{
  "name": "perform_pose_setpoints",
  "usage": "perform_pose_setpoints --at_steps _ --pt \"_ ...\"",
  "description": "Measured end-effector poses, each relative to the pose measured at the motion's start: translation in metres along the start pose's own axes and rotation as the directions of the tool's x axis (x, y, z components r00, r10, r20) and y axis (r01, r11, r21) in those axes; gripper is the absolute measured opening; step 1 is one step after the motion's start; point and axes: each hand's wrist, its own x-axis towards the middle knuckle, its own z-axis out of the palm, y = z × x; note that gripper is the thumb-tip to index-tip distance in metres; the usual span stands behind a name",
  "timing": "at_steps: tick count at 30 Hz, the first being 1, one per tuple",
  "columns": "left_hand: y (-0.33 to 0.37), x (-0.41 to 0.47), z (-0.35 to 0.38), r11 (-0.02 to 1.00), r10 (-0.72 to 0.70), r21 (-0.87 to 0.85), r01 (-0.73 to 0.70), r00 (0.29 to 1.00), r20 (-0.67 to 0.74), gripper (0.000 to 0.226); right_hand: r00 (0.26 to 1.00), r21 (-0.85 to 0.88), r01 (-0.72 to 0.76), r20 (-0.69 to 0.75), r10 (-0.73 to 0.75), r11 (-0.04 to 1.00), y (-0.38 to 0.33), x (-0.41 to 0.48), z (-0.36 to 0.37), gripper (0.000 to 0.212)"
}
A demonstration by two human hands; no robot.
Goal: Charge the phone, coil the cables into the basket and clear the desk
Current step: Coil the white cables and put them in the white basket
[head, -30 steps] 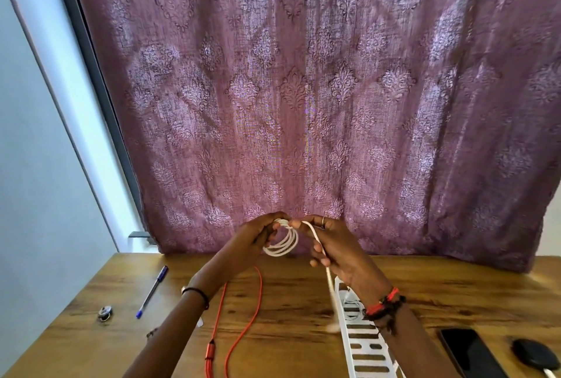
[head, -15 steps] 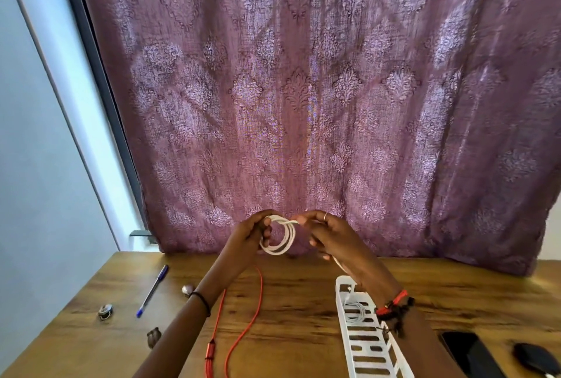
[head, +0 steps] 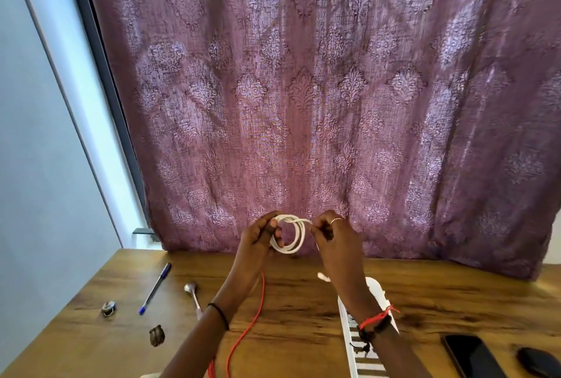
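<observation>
On the wooden desk [head: 303, 301], a pen [head: 154, 288] and red cable [head: 247, 327] lie loose. Above it, the left hand [head: 258, 235] grips the nearly wound white cable [head: 296, 236] and the right hand [head: 334, 239] pinches its tail. The basket [head: 376, 288] awaits it, and the phone [head: 472, 356] looks unplugged.

Domestic room, desk corner by a window. Fixtures: one long mauve curtain [head: 303, 89] with a woven damask pattern, hung down to the back edge of a wood-grain bench [head: 303, 317]; a plain pale-blue painted wall [head: 39, 165]; a dark window frame [head: 103, 74] beside the curtain's left edge. Loose personal and household items on the bench: blue pen [head: 155, 288], metal spoon [head: 192, 295], dark-screened phone [head: 472, 356], black mouse [head: 538, 361], white slotted plastic basket [head: 355, 356], red cable [head: 255, 314].
</observation>
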Motion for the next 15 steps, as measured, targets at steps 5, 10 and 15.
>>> perform_pose_setpoints --at_steps 5,10,15 --pt "-0.008 -0.01 0.007 0.999 0.004 -0.034 -0.006 0.997 -0.08 0.026 0.993 0.124 -0.114 -0.027 0.118 0.986 -0.005 -0.018 0.014 0.024" --pt "-0.021 -0.021 0.015 0.988 -0.088 -0.135 0.079 0.994 -0.064 0.023 0.963 0.044 -0.261 0.083 0.257 0.964 -0.001 -0.025 0.023 0.038" --pt "-0.032 -0.034 0.018 0.97 -0.145 -0.2 0.14 0.989 -0.01 0.023 0.915 -0.131 -0.343 0.179 0.362 0.93 0.004 -0.031 0.021 0.034"
